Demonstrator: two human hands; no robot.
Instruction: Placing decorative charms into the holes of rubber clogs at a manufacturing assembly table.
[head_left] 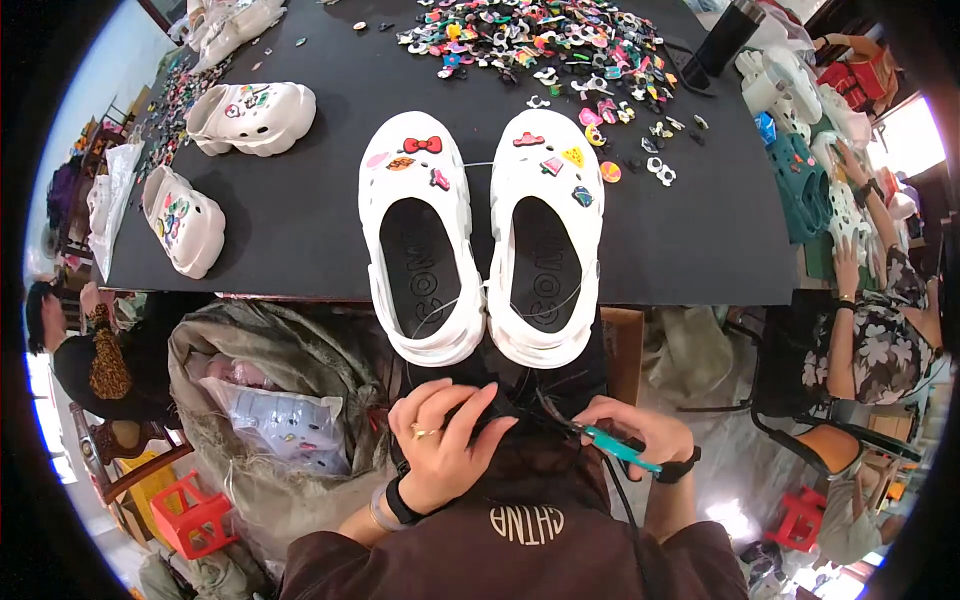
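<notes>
Two white clogs, a left one [420, 240] and a right one [546, 240], stand side by side with toes on the black table and heels over its near edge. Colourful charms, including a red bow [422, 145] and a yellow triangle [573, 157], decorate their toes. Clear thin loops show at the heels, and a thin strand spans the gap between the shoes. Below the left heel is my left hand [440, 435], thumb and forefinger apart with nothing visible between them. My right hand [645, 435] grips teal-handled snips [620, 449], their dark tip pointing toward the heels.
Loose charms [560, 45] lie heaped at the table's far side, by a black bottle [728, 35]. Two more decorated clogs [255, 118] rest at the left. A sack [285, 350] with bagged items is below left. Another person's hands [848, 260] handle clogs at right.
</notes>
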